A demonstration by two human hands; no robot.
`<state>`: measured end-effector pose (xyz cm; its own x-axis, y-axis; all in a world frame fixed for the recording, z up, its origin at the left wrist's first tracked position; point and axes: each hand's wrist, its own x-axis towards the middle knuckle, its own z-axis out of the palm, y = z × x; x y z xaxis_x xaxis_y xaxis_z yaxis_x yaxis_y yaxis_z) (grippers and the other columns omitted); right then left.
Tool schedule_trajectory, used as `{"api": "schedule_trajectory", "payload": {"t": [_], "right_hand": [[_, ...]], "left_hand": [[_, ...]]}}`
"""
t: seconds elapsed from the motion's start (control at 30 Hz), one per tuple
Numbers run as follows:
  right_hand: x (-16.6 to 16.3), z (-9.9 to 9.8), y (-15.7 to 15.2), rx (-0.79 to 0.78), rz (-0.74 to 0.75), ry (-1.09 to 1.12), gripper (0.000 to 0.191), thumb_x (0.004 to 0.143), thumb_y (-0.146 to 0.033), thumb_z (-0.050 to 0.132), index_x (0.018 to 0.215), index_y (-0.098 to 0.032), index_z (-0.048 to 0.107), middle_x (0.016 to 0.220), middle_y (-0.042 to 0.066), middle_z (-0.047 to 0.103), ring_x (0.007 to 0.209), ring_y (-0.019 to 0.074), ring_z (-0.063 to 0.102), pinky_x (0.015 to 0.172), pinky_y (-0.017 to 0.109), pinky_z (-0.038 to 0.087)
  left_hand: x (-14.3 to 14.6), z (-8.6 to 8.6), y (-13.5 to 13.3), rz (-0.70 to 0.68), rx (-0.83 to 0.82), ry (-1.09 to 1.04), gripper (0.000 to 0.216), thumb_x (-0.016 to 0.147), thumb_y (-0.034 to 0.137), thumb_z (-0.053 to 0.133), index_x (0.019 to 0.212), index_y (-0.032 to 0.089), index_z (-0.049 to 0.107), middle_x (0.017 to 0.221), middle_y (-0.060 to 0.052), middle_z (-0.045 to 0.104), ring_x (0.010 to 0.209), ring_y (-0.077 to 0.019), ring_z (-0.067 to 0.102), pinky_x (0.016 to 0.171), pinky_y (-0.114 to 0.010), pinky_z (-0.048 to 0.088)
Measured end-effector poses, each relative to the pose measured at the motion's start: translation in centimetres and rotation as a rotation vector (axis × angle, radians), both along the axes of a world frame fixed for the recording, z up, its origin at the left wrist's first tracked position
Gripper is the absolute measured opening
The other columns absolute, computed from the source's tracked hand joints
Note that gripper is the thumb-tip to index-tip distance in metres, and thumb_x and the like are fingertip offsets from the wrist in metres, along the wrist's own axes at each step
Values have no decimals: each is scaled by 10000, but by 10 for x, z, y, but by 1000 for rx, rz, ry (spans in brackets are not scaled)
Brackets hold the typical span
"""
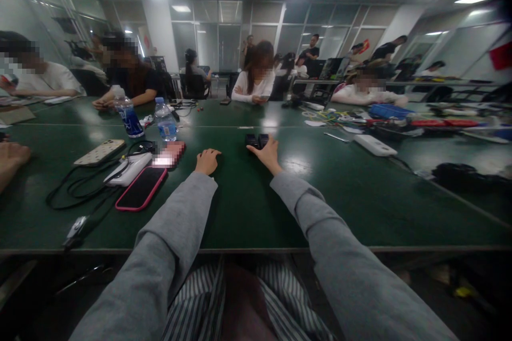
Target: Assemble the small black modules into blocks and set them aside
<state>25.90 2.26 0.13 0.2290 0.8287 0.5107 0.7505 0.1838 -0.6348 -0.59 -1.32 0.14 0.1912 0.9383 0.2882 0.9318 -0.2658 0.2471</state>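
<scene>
My right hand [267, 153] is on the green table with its thumb and fingers around two small black box-shaped objects. The left black box [250, 140] and the right black box [263, 139] stand side by side. The thumb crosses in front of them toward the left one, and the fingers lie along the right side of the right one. How firmly they press is hard to see. To the left, my left hand [207, 161] rests on the table, its fingers loosely stretched to the right and holding nothing. Both arms wear grey sleeves.
On the left lie a pink-edged phone [142, 189], a white power bank [128, 169], a patterned phone [100, 152] and cables. Two water bottles [166, 120] stand behind. A white power strip [375, 145] and several tools lie right. Other people sit around the green table [248, 213].
</scene>
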Motion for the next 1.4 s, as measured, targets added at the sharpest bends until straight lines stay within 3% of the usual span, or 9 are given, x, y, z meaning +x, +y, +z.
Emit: {"api": "schedule_trajectory", "payload": {"t": [0.17,0.5,0.6,0.73,0.83,0.97,1.07,1.23,1.4], "right_hand": [[0,-4,7,8,10,38,1035,658,-663,672,1426,-94,276,1342,244,386,1280,381,380,1036,544,358],[2,-6,9,-4,227,51,827,686,-570,659,1349,-147,402,1325,172,431,1258,312,423,1094,498,337],[-4,-3,2,-37,316,36,841,675,-545,672,1371,-177,377,1351,158,418,1268,319,415,1094,524,324],[-21,9,-14,-145,510,-10,867,662,-510,696,1398,-223,338,1373,134,411,1277,324,404,1084,544,319],[-32,19,-26,-249,692,-7,889,657,-482,710,1417,-255,307,1394,113,393,1296,311,382,1100,529,298],[-38,29,-35,-368,879,43,922,653,-440,719,1441,-289,263,1414,83,372,1328,295,350,1135,518,243],[-34,29,-36,-393,886,65,951,647,-409,712,1460,-242,248,1439,103,309,1362,291,303,1163,475,211],[-24,17,-25,-403,748,158,1023,595,-363,723,1480,-273,217,1489,88,175,1408,296,210,1188,473,147],[-26,5,-13,-430,703,495,941,724,-474,632,1494,-366,100,1479,44,291,1401,253,277,1170,508,208]], "left_hand": [[1,-2,3,6,14,-3,489,867,108,371,1267,299,578,1342,-76,539,1264,-268,435,1021,-511,366],[-2,-9,11,-28,27,-119,433,891,161,388,1250,290,593,1318,-102,552,1259,-311,443,1032,-579,323],[-4,-8,19,-19,47,-351,378,924,256,399,1250,281,589,1301,-88,580,1249,-297,474,1068,-553,311],[-3,-1,31,-44,53,-858,389,931,405,425,1218,216,607,1293,-91,607,1246,-245,513,1102,-426,327],[-2,6,35,-70,-89,-1231,454,914,499,429,1213,207,606,1291,-94,620,1263,-227,519,1107,-420,327],[2,13,34,-105,-366,-1450,462,864,541,504,1152,207,640,1287,-97,628,1253,-246,534,1084,-426,369],[9,12,31,-122,-455,-1519,428,815,510,598,1072,175,673,1225,-108,660,1210,-261,561,1050,-398,410],[24,2,32,-107,-353,-1520,393,752,473,682,1012,179,682,1084,-65,697,1132,-225,595,1025,-357,421],[29,-1,35,-85,-406,-1568,508,812,615,565,1098,205,652,1246,-82,632,1243,-243,523,1052,-351,400]]}}
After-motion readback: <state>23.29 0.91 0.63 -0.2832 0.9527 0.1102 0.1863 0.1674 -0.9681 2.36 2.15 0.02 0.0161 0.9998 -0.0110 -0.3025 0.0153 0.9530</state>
